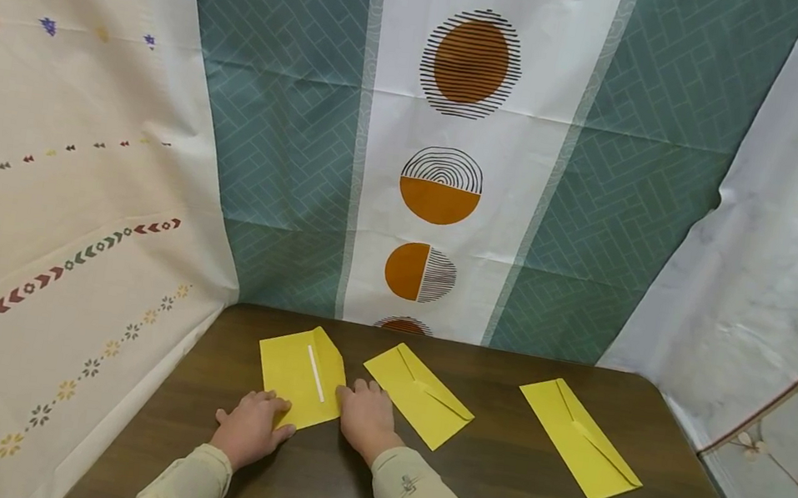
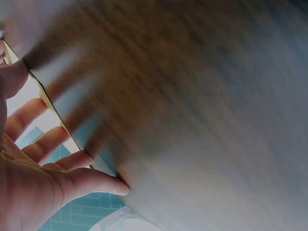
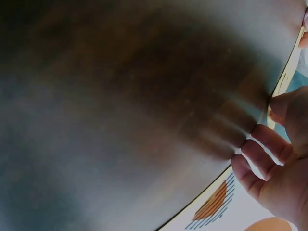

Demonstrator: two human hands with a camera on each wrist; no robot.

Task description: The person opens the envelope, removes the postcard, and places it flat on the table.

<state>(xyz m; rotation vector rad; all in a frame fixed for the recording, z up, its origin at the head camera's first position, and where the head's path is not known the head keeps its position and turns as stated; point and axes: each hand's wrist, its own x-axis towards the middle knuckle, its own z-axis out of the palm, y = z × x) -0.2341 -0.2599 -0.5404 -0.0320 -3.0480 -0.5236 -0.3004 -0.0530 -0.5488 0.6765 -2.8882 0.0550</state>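
A square yellow envelope [image 1: 291,378] lies at the left of the table, its flap side toward the upper right and a white strip [image 1: 316,374] running along it. My left hand [image 1: 250,429] rests at its lower left corner, fingertips on the paper and thumb by the front edge. In the left wrist view the left fingers [image 2: 42,144] are spread. At the envelope's right edge, my right hand [image 1: 367,420] touches down with its thumb at the paper. The right wrist view has the right fingers [image 3: 260,156] extended to the tabletop, the index finger partly hidden behind the thumb.
A second yellow envelope [image 1: 425,395], flap folded down, lies just right of my right hand. Farther right is a third one [image 1: 578,441]. The dark wooden table [image 1: 480,495] meets patterned cloth [image 1: 294,185] at its back edge, with more cloth along both sides.
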